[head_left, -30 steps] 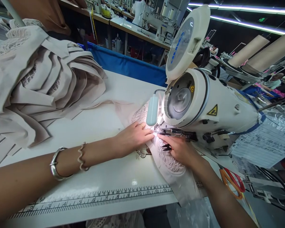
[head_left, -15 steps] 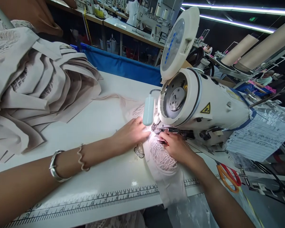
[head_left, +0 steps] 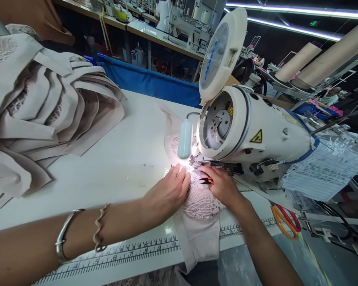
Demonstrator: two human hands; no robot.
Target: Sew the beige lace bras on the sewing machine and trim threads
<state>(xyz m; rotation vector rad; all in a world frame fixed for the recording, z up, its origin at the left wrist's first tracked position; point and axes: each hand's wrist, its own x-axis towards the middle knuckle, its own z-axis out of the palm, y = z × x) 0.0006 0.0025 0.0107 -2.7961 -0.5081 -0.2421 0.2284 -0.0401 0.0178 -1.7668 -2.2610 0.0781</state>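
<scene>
A pale pink lace garment piece (head_left: 201, 200) lies under the sewing machine (head_left: 256, 123), its plain fabric end hanging over the table's front edge. My left hand (head_left: 170, 190) rests palm down on the piece, left of the needle area, fingers stretched forward and pressing on the cloth. My right hand (head_left: 222, 186) is closed around small thread snips (head_left: 206, 181) with dark blades and a red-orange handle. Its fingertips touch the lace just right of the needle area. A small lamp (head_left: 185, 141) lights the spot; the needle itself cannot be made out.
A heap of pale pink garment pieces (head_left: 47, 107) covers the table's left side. A printed ruler (head_left: 131, 254) runs along the front edge. Orange-handled scissors (head_left: 283, 222) hang at the right, below paper sheets (head_left: 322, 167). Behind the table is a blue cloth bin (head_left: 149, 81).
My left hand has moved toward me and lies flatter on the lace. The fabric's far end has been drawn in toward the machine. My right hand still holds the snips, their blades now lower.
</scene>
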